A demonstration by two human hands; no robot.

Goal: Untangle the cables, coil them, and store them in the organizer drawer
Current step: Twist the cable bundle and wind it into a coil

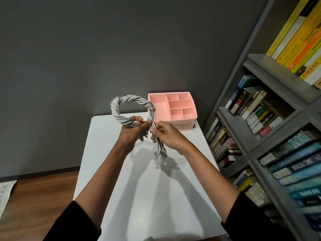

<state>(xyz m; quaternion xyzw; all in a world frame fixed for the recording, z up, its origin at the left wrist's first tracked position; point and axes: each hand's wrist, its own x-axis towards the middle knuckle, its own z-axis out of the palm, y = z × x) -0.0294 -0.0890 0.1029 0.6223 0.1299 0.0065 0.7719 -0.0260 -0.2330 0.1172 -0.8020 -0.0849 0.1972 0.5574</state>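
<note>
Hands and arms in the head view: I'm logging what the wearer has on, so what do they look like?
Left hand and right hand are bare: no gloves, no ring or watch showing. Forearms are uncovered. The left sleeve and right sleeve are plain black, pushed up to about the elbows.

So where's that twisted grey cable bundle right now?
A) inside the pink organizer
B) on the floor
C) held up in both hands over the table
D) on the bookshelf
C: the left hand and right hand both grip the grey cable bundle, its loop raised above the white table, outside the pink organizer.
</note>
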